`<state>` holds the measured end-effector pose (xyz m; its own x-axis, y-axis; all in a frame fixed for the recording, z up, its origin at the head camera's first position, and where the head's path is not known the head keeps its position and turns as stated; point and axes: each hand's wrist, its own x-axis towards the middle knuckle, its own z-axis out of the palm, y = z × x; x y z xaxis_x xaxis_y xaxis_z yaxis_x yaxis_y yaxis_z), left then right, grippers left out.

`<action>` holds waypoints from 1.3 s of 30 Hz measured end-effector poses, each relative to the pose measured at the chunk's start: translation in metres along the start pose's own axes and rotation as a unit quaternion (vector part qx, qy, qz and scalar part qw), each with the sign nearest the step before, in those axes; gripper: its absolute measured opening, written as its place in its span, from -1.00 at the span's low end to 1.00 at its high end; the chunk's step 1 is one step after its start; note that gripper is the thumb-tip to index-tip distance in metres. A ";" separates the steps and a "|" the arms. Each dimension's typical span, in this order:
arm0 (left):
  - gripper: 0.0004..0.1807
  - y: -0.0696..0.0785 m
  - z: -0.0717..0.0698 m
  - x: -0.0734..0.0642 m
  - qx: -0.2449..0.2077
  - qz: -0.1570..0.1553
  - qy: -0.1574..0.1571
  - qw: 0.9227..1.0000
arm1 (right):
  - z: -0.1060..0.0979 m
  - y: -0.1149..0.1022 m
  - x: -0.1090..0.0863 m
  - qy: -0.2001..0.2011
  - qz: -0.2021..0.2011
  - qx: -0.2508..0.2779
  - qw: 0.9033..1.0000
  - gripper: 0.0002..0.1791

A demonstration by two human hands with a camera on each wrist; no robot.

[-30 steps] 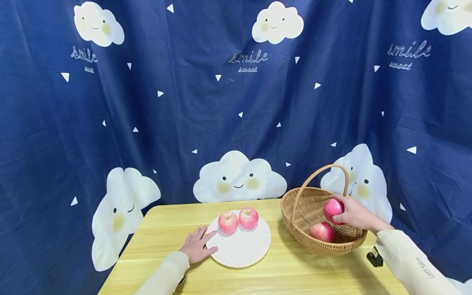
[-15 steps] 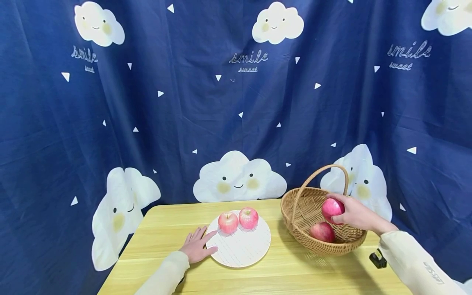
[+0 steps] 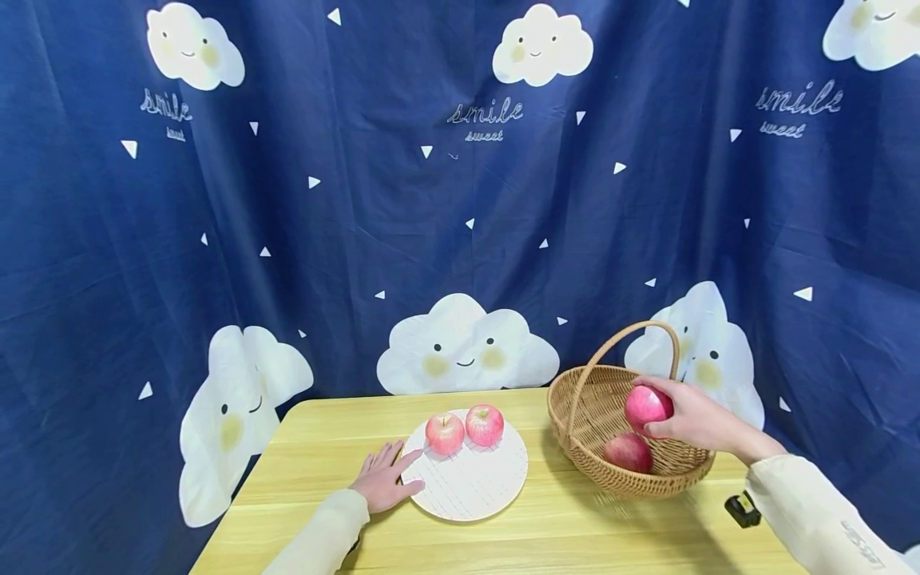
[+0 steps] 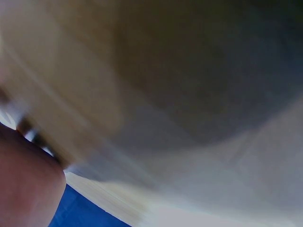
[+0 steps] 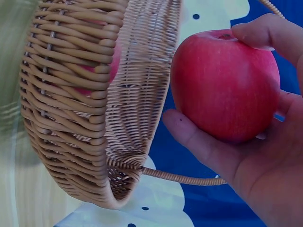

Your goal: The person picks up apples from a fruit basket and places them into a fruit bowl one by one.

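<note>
My right hand [image 3: 693,415] grips a red apple [image 3: 648,406] over the right part of a wicker basket [image 3: 611,479]. In the right wrist view the thumb and fingers curl round that apple [image 5: 225,85] beside the basket's rim [image 5: 102,104]. A second red apple [image 3: 628,453] lies inside the basket. My left hand [image 3: 382,479] lies with fingers spread at the left edge of a white plate [image 3: 474,487], thumb and index finger over its rim. Two paler red apples, a left one [image 3: 444,434] and a right one [image 3: 485,425], sit toward the back of the plate.
Everything stands on a light wooden table [image 3: 323,431]. The basket's tall arched handle [image 3: 596,355] rises beside the right hand. Behind the table hangs a dark blue curtain [image 3: 345,263] with white clouds. The left wrist view is mostly blurred tabletop [image 4: 85,94] in shadow.
My right hand has shifted slightly left with the apple, its forearm swinging a little to the right. The left hand, plate and basket have stayed in place.
</note>
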<state>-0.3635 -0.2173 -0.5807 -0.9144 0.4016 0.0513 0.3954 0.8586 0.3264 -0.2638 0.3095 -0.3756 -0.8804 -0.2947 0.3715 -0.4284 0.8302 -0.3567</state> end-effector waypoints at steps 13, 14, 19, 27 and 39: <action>-0.16 -0.004 0.002 0.003 0.003 0.002 0.003 1.000 | -0.007 -0.018 -0.004 -0.003 -0.022 -0.019 1.000 -0.29; -0.16 -0.004 0.002 0.003 0.003 0.002 0.003 1.000 | -0.007 -0.020 -0.004 -0.002 -0.023 -0.019 1.000 -0.29; -0.18 -0.002 0.001 0.002 0.000 0.003 0.003 1.000 | -0.011 -0.028 -0.004 -0.004 -0.029 -0.028 0.999 -0.26; -0.20 -0.001 0.001 0.001 0.007 0.005 0.007 1.000 | -0.012 -0.037 -0.003 0.002 -0.051 -0.041 0.998 -0.26; -0.20 -0.003 0.002 0.001 0.005 0.009 0.011 1.000 | -0.010 -0.055 0.000 0.003 -0.062 -0.048 0.997 -0.23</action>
<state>-0.3656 -0.2184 -0.5835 -0.9088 0.4101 0.0769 0.4124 0.8544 0.3162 -0.2382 0.2683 -0.3470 -0.8203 -0.3950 0.4136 -0.5121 0.8293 -0.2236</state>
